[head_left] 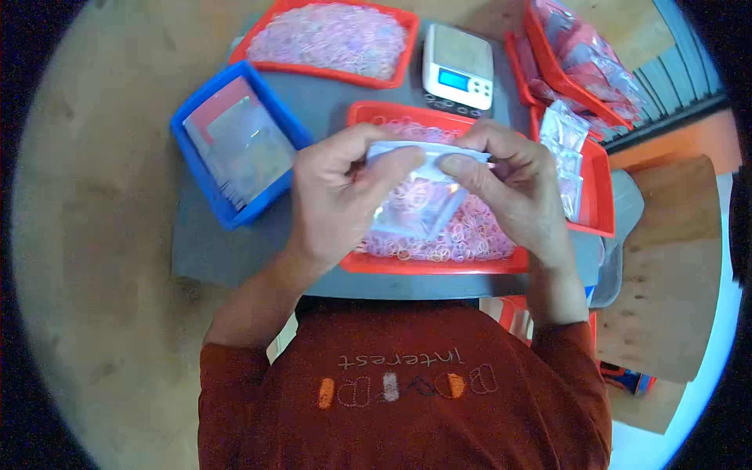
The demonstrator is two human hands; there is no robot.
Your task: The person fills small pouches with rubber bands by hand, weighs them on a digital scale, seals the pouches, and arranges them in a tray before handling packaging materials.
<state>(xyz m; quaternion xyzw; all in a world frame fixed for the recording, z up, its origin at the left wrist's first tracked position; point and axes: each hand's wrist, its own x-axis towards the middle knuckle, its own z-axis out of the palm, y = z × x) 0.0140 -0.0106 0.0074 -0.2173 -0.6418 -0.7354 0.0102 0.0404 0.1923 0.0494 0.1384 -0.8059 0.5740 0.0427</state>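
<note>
Between my two hands is a small clear plastic bag (417,205) with pink and pale rings inside. My left hand (337,188) pinches its top edge at the left, thumb laid across the front. At the right end of the same edge, my right hand (517,184) pinches it with thumb and fingers. The bag hangs over a red tray (435,266) filled with small pink and whitish rings, which look like little elastic bands. Fingers behind the bag's top are partly hidden.
A blue bin (205,192) with flat plastic bags stands left. At the back are a red tray (333,77) of pale rings and a digital scale (458,66). Filled packets (565,129) lie in a red tray on the right, below stacked red bins (548,63) of packets.
</note>
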